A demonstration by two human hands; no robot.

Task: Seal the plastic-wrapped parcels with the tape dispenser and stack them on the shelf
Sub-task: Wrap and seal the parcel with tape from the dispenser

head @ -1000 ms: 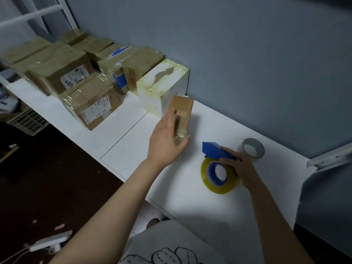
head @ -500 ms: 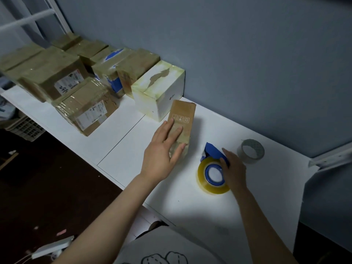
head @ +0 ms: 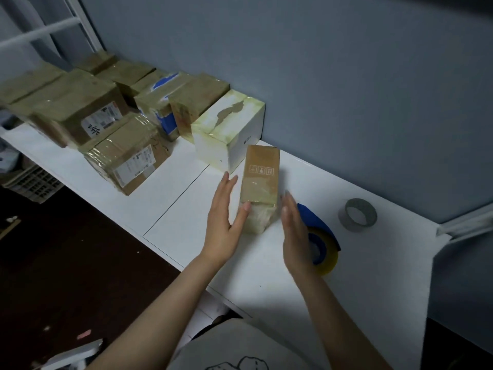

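White shelf (head: 184,209); left hand (head: 222,221) touches small parcel (head: 260,180); right hand (head: 294,236) beside.

hands: 2, left hand (head: 224,222), right hand (head: 296,236)
small brown parcel (head: 260,180): 1
white box (head: 226,129): 1
other wrapped parcels (head: 80,108): at least 6, back ones too blurred to count exactly
tape dispenser (head: 320,225): 1
grey tape roll (head: 358,214): 1
plastic basket (head: 34,182): 1

A single head-worn view looks forward and down, close over the white shelf (head: 186,222) along the wall.
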